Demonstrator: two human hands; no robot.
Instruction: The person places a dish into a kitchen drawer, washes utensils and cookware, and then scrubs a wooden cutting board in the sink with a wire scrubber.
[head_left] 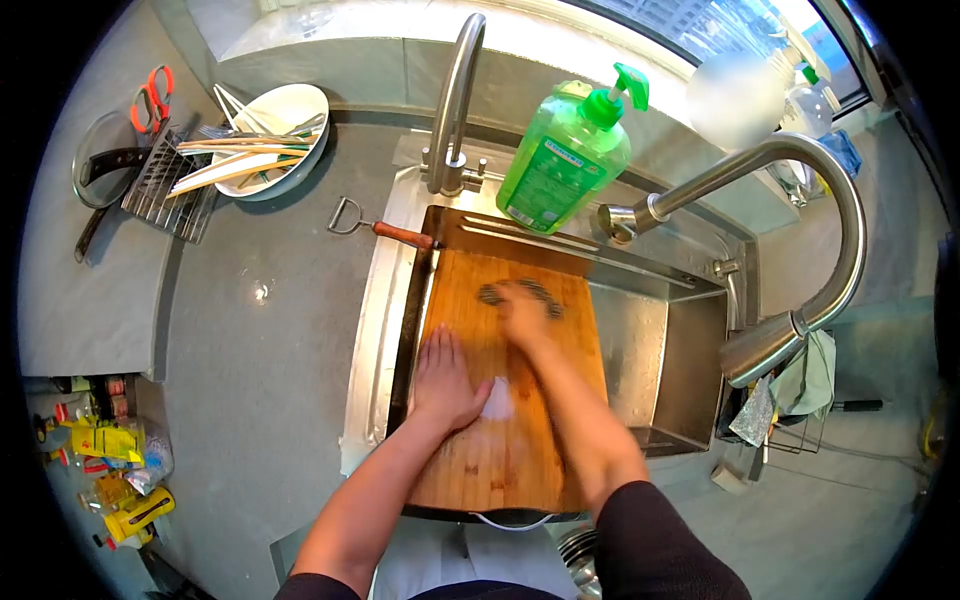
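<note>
A wooden cutting board [470, 465] lies over the left part of the sink, its near end toward my body. My left hand [446, 385] rests flat on the board's left side, fingers stretched out and pointing away from me. Near the far end, my right hand [520, 315] presses a dark, striped scrubbing pad [543, 296] onto the wood; hand and pad are smeared by motion. A pale whitish patch [498, 400] shows on the board beside my left thumb. The exact kind of pad is hard to make out.
Right of the board lies the steel sink basin [640, 350]. Behind stand a green soap bottle [568, 155], a tap [460, 110] and a curved spray faucet [850, 220]. A wood-handled peeler [400, 234] touches the sink's edge. A bowl [290, 105] of chopsticks sits back left.
</note>
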